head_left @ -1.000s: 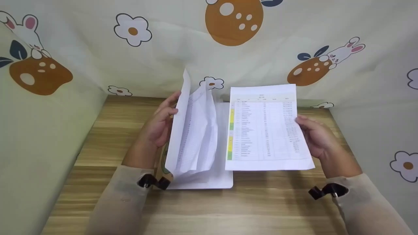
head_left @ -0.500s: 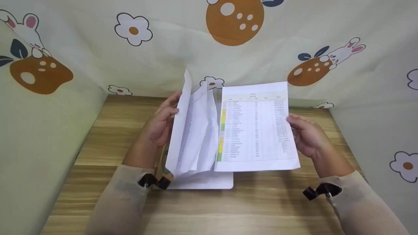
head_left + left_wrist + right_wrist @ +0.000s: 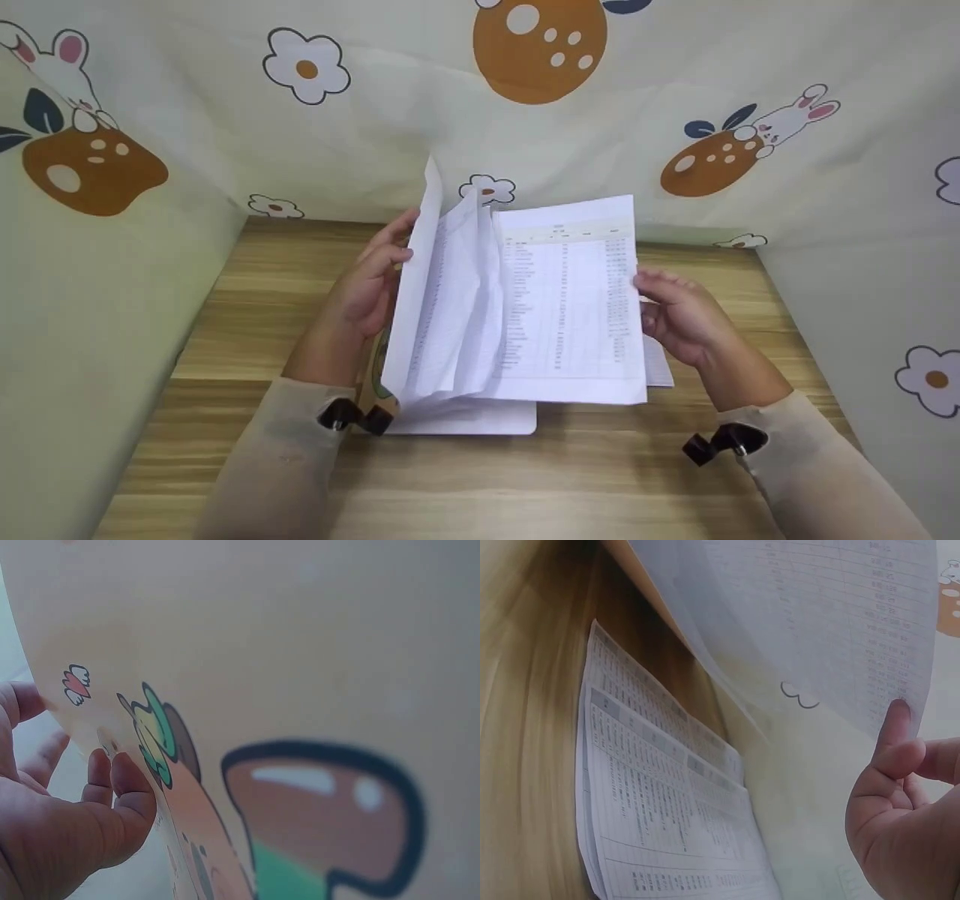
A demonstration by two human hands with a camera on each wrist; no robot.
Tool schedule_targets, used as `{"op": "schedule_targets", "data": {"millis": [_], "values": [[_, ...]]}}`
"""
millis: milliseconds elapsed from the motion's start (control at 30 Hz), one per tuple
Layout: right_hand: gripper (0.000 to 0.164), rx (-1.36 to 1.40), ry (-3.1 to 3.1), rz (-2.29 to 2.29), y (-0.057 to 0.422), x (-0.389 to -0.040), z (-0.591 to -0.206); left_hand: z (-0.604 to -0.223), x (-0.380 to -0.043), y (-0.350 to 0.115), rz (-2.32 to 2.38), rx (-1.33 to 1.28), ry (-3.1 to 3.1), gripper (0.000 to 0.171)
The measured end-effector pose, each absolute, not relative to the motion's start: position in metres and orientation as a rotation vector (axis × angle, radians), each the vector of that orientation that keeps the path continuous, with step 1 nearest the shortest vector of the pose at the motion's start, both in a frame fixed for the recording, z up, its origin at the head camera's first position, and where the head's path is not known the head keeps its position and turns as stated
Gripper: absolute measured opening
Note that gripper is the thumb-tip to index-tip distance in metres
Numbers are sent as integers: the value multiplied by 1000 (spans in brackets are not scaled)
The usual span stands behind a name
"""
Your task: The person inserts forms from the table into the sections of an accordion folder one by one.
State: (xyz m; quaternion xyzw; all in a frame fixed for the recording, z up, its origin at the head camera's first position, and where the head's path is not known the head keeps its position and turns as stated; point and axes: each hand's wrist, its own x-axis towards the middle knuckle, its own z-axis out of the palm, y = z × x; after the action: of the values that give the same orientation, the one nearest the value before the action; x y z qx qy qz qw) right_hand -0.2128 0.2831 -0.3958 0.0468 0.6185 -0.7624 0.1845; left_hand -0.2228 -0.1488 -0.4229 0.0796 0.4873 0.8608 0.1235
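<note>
My left hand (image 3: 367, 285) grips the raised cover of a folder (image 3: 409, 315), thumb on the white inner side. Cartoon figures decorate the outer side of this cover (image 3: 322, 690) in the left wrist view. Loose, creased sheets (image 3: 457, 300) lean inside against the cover. At the right, my right hand (image 3: 686, 315) pinches the right edge of a printed table sheet (image 3: 566, 300) between thumb and fingers. The sheet's left edge is hidden behind the creased sheets, over the folder's white back half (image 3: 510, 420).
A small stack of printed papers (image 3: 667, 795) lies on the wooden table (image 3: 600, 480), right of the folder and partly under the held sheet. A patterned cloth (image 3: 390, 112) hangs behind and at both sides.
My right hand has moved left with the printed sheet, whose coloured left edge has gone behind the creased sheets. Papers on the table now show at its right. The left hand stays put.
</note>
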Motion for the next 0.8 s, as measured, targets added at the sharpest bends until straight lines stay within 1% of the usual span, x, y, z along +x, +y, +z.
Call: {"op": "schedule_targets", "data": {"millis": [167,567,800], "values": [[14,130,1723,-2117,272,-214,-400,-423,-222,-149,2515,233,1407,67],[20,90,1712,-2081,249,-220,-410,-422,-221,-148,2502,212,1409,65],[20,100,1717,-2074,232,-225,-415,-421,-222,-147,2514,210,1411,66]]}}
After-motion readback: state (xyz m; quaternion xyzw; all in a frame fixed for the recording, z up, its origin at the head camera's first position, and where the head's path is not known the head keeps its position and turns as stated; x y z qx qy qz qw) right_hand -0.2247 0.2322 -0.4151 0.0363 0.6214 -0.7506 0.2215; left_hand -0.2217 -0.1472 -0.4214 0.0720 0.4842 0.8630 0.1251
